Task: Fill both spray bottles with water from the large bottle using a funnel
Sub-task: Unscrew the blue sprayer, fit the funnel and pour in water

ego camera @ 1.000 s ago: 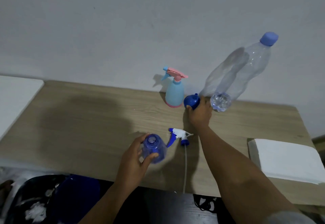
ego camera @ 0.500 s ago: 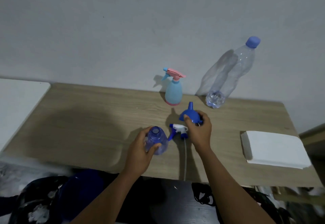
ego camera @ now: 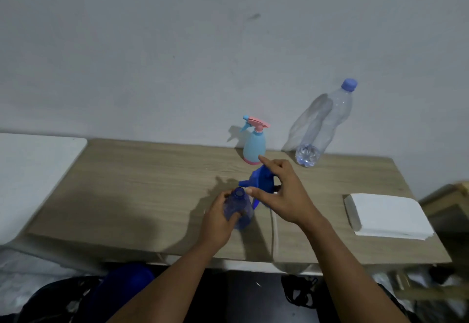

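Note:
My left hand [ego camera: 215,221] grips the open blue spray bottle [ego camera: 238,208], which stands on the wooden table [ego camera: 142,185] without its spray head. My right hand [ego camera: 281,193] holds the blue funnel [ego camera: 256,180] just above and right of the bottle's mouth, spout pointing left toward it. The blue-and-white spray head lies mostly hidden under my right hand; its white tube [ego camera: 274,231] runs toward the table's front edge. A light-blue spray bottle [ego camera: 254,149] with a pink trigger stands at the back. The large clear bottle [ego camera: 322,130] with a blue cap stands to its right.
A stack of white paper towels [ego camera: 388,215] lies at the table's right end. A white surface [ego camera: 30,170] adjoins the table on the left. A wall rises right behind the table. Dark bags and a blue object [ego camera: 121,287] sit below the front edge.
My right hand has carried the funnel from beside the large bottle down and left to the open blue bottle's mouth, turning the spout toward it. My left hand keeps its hold on the bottle.

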`<control>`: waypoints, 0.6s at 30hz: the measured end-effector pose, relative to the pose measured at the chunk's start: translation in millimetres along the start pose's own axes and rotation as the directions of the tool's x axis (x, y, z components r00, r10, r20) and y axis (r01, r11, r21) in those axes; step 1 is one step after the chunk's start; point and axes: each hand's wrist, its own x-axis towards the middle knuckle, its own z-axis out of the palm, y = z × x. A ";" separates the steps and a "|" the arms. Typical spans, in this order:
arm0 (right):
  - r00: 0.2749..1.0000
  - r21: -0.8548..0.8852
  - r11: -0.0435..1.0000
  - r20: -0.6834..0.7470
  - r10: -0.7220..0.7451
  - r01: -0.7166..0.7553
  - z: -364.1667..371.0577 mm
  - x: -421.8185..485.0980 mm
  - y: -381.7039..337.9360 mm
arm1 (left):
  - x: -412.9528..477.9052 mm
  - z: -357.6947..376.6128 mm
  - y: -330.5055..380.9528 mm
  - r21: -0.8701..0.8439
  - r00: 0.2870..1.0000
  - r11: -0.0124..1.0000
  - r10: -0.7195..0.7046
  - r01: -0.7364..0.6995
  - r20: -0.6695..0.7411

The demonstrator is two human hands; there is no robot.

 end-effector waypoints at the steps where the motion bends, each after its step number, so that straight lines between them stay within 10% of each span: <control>1: 0.999 -0.063 0.998 0.038 -0.009 0.012 0.4 2.1 -5.9 | 0.8 -0.4 -1.8 -0.018 1.000 1.000 -0.009 0.009 0.006; 11: 0.983 -0.407 0.911 0.183 0.003 0.073 23.7 21.4 -27.1 | 1.4 -0.8 -6.1 -0.048 0.999 0.999 -0.010 0.012 0.051; 18: 0.984 -0.322 0.944 0.178 -0.018 0.075 27.0 18.8 -23.4 | -2.7 -2.6 -2.1 0.032 0.999 0.999 -0.023 0.022 0.044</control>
